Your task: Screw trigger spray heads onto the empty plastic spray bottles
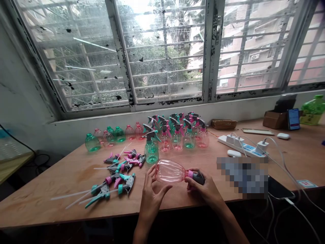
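A pink see-through spray bottle (170, 171) lies sideways between my hands, just above the wooden table (63, 176). My left hand (151, 191) cups its rounded base, fingers curled round it. My right hand (203, 189) grips the grey and pink spray head (196, 177) at the bottle's neck. Just left of my hands lie loose trigger heads (115, 184) with long white tubes, in teal, pink and grey.
Assembled spray bottles (177, 134) stand in a group at the table's back, bare green and pink bottles (111, 135) to their left. A white power strip (243, 145) with chargers and cables, a phone (294, 119), a cardboard box (273, 119) and a green bottle (312, 109) sit right.
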The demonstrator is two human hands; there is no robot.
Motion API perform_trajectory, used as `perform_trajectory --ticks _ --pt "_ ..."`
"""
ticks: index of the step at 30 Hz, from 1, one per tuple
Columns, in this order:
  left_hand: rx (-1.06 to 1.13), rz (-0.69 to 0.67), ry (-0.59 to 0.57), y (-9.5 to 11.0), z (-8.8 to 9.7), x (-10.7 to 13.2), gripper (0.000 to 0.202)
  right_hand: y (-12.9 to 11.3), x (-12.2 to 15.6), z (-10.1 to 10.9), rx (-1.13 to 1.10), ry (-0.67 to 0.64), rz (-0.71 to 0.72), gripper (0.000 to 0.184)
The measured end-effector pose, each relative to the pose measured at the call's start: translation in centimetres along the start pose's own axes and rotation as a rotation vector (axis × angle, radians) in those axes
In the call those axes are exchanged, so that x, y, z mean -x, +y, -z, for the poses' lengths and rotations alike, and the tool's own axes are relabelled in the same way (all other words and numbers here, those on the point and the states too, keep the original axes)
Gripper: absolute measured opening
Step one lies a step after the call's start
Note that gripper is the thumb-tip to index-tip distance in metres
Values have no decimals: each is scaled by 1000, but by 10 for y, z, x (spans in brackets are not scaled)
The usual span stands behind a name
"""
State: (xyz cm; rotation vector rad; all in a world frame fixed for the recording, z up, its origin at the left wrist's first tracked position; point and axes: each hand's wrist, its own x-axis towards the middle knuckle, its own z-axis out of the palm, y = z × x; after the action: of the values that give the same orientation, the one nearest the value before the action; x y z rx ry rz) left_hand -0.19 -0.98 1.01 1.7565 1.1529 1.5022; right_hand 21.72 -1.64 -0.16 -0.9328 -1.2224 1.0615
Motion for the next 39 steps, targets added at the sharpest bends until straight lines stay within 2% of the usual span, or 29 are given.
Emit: perform_trajectory --ticks 6,13,16,19,25,32,36,39 --pt "82 81 25 1 -1 1 54 1 -1 0 16 -29 10 45" --pt "1 -13 -13 -4 1 0 49 -4 1 0 0 14 15 47" --pt "-11 -27 10 -2 1 1 54 -4 0 1 -9 9 20 45" --pt "39 12 10 1 -1 1 65 0 -1 1 -12 -15 14 45" --pt "94 52 12 -3 -1 2 57 2 -1 0 -12 -40 5 44" --pt "-39 -51 17 -7 1 2 54 -1 -2 -1 -47 -8 4 47" --pt "1 7 -10 -2 1 3 68 2 -2 0 -49 -26 1 46" --pt "73 66 -16 2 1 4 67 5 -2 1 -61 -48 2 45"
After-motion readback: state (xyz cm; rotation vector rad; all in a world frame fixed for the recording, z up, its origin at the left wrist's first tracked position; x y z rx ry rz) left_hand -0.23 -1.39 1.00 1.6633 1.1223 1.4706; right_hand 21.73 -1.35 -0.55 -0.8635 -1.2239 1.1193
